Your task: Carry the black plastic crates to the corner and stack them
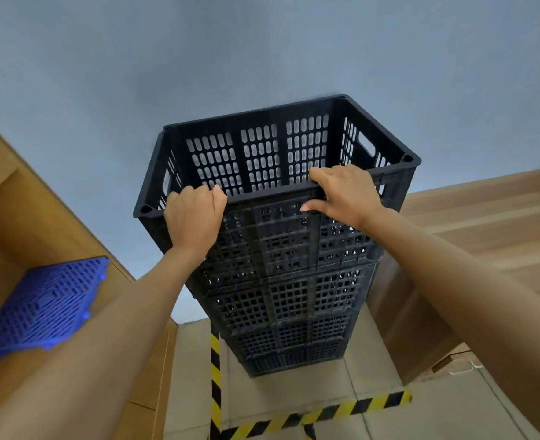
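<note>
Both hands, left hand (pixel 194 214) and right hand (pixel 344 193), fingers curled tight over near rim of top crate (pixel 262 160) on stack (pixel 287 300).

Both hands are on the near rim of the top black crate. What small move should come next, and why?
Probably let go and draw both hands back. The top crate appears to sit level on the stack of black crates inside the yellow-black floor tape, against the blue wall. The left hand and the right hand grip only its near rim, so a slight wiggle first could confirm it is seated.
</note>
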`<action>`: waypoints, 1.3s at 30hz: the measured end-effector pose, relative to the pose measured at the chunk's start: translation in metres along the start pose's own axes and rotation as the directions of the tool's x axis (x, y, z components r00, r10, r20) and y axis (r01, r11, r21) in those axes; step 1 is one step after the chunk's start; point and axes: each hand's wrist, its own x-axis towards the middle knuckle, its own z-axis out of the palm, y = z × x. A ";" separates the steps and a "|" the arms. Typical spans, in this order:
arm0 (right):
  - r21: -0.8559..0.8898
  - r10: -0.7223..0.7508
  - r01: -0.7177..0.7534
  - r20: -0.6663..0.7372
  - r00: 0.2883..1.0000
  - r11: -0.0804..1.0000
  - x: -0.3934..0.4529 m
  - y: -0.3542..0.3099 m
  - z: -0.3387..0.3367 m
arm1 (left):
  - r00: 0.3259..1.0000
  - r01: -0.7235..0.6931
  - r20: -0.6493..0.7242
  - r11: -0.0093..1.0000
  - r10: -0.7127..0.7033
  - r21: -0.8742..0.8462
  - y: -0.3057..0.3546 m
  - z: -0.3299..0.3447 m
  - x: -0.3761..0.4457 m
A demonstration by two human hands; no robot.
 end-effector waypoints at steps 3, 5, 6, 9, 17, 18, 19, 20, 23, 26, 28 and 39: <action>-0.003 0.013 -0.013 0.017 1.000 1.000 -0.013 -0.006 -0.006 | 1.000 -0.002 0.009 1.000 0.002 0.014 0.000 -0.006 -0.013; -0.023 0.012 -0.011 0.035 0.999 1.000 -0.016 -0.009 -0.011 | 1.000 -0.020 0.015 1.000 0.020 0.016 0.000 -0.011 -0.016; -0.024 0.015 -0.014 0.041 0.999 1.000 -0.016 -0.009 -0.012 | 0.999 -0.027 0.019 1.000 0.026 0.013 0.001 -0.012 -0.016; -0.013 0.032 -0.031 0.047 0.998 0.999 -0.011 -0.008 -0.010 | 0.999 -0.028 0.028 1.000 0.027 0.012 0.000 -0.009 -0.011; -0.021 0.036 -0.034 0.102 0.994 0.999 0.019 0.007 0.010 | 0.999 -0.026 0.044 1.000 0.026 -0.005 -0.008 0.012 0.020; -0.022 0.019 -0.017 0.104 0.994 1.000 0.020 0.008 0.010 | 0.998 -0.031 0.053 1.000 0.031 -0.005 -0.009 0.013 0.020; -0.023 -0.001 0.004 0.108 0.994 1.000 0.021 0.009 0.010 | 0.998 -0.033 0.062 0.999 0.033 -0.003 -0.010 0.012 0.020; -0.022 -0.016 0.019 0.123 0.992 1.000 0.024 0.010 0.008 | 0.997 -0.030 0.069 1.000 0.030 0.003 -0.010 0.011 0.021; -0.012 -0.040 0.043 0.180 0.983 0.999 0.032 0.014 0.003 | 0.997 -0.037 0.067 0.999 0.035 0.019 -0.006 0.007 0.026; 0.010 -0.072 0.072 0.214 0.974 0.997 0.034 0.019 -0.001 | 0.996 -0.042 0.081 0.999 0.041 0.021 -0.005 0.004 0.026; 0.076 -0.109 0.093 0.237 0.965 0.993 0.034 0.022 -0.005 | 0.992 -0.047 0.122 0.999 0.043 0.025 -0.006 0.000 0.025; 0.301 0.017 -0.165 0.441 0.897 0.939 0.060 0.018 -0.020 | 0.895 0.137 0.444 0.975 -0.046 -0.176 -0.007 -0.021 0.063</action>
